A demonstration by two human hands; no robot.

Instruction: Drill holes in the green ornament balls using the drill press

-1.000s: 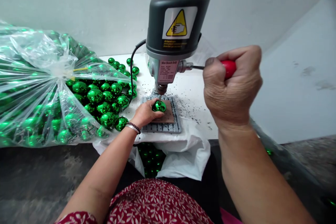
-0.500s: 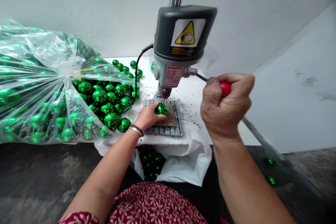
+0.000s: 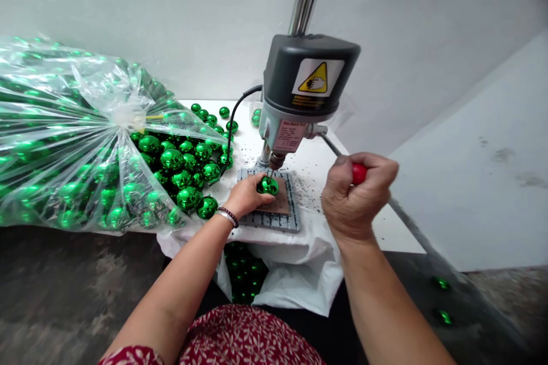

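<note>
A shiny green ball ornament point(image 3: 268, 186) is gripped between the thumb and fingers of my left hand point(image 3: 247, 198). It rests over a brown board point(image 3: 280, 201) on the slotted grey base point(image 3: 274, 222) of a small bench drill point(image 3: 305, 88). The drill's chuck point(image 3: 277, 161) is right above the ball, with the bit at or very near its top; whether it touches I cannot tell. My right hand point(image 3: 357, 197) is wrapped around the red knob point(image 3: 359, 173) at the end of the drill's feed lever point(image 3: 331, 144).
A big clear plastic bag point(image 3: 128, 117) of green balls lies on the left, with loose balls point(image 3: 188, 198) spilling from it. Dark shavings litter the white table point(image 3: 385, 228). A white sack point(image 3: 295, 276) with green balls hangs at the front edge. Two balls point(image 3: 440, 283) lie at lower right.
My right hand and the red knob have come lower and slightly left relative to the drill. The view has shifted, so the drill appears lower and farther right. My left hand still holds the ball.
</note>
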